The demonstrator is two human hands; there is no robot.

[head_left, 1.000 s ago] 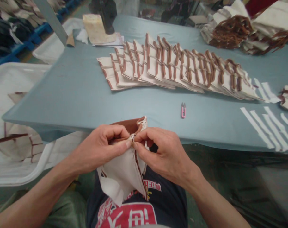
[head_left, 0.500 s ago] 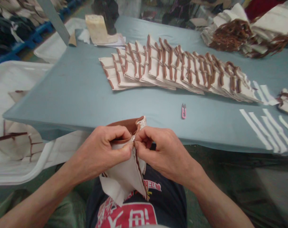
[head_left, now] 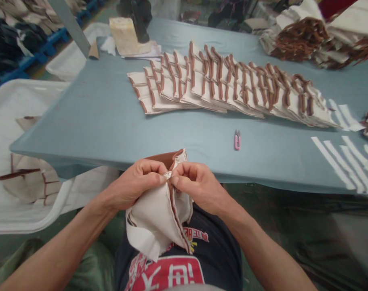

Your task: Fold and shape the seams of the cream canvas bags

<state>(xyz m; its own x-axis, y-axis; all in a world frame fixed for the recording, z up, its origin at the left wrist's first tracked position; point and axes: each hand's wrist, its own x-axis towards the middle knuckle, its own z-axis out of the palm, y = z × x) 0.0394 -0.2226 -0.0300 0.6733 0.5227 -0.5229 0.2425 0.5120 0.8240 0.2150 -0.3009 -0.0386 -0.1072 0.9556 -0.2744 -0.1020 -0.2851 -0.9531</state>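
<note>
Both my hands hold a folded cream canvas piece (head_left: pixel 158 220) with brown edge binding, over my lap and just short of the table edge. My left hand (head_left: pixel 134 182) and my right hand (head_left: pixel 198 186) pinch its top seam between thumbs and fingers, their fingertips almost meeting. Brown material (head_left: pixel 162 159) shows at the upper opening, and my fingers hide the pinched seam. Pink-handled thread snips (head_left: pixel 237 140) lie on the table, beyond my right hand and out of reach of my fingers.
A blue-grey table (head_left: pixel 80 121) carries a long overlapping row of brown-trimmed canvas pieces (head_left: pixel 226 85), white strips (head_left: pixel 344 165) and heaped bundles (head_left: pixel 299 40). A white tub (head_left: pixel 17 101) with canvas pieces stands at the left.
My hands have drawn slightly closer together, still pinching the seam. The canvas piece bulges a little more, and the view has shifted slightly.
</note>
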